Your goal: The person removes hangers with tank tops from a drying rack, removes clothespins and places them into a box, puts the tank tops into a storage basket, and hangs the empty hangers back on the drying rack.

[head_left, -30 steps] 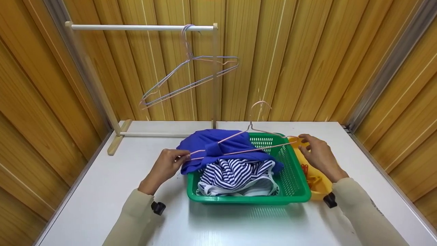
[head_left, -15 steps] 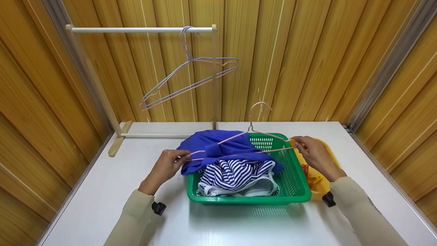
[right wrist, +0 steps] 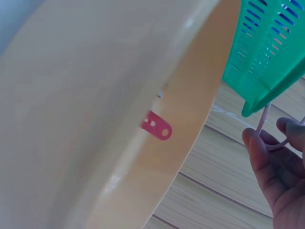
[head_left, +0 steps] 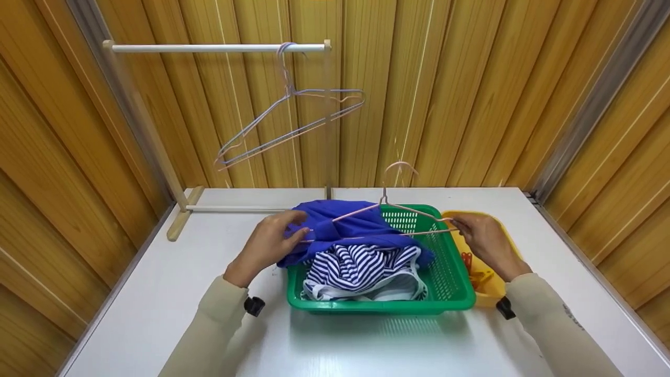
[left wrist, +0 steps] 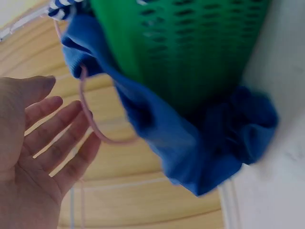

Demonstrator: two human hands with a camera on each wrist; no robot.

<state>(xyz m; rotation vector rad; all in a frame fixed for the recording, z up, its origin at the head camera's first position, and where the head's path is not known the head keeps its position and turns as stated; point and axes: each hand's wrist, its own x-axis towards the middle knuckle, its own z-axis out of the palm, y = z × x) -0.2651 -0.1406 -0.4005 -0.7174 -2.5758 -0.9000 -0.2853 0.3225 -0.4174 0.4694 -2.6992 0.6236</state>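
A pink wire hanger lies slantwise above the green basket, hook upward. Its left part runs through a strap or sleeve of the blue garment, which drapes over the basket's left rim. My right hand pinches the hanger's right end between thumb and fingers. Near the left end is my left hand; in the left wrist view its fingers are extended beside the hanger's curved tip, holding nothing. A navy-and-white striped garment sits inside the basket.
A yellow container with red and yellow clothespins stands right of the basket. Behind to the left, a rack carries several wire hangers. Wood-patterned panels enclose the white table.
My right hand has moved left onto the hanger's right end and now pinches it. My left hand has let go of the left end and shifted slightly right. The hook has dipped a little.
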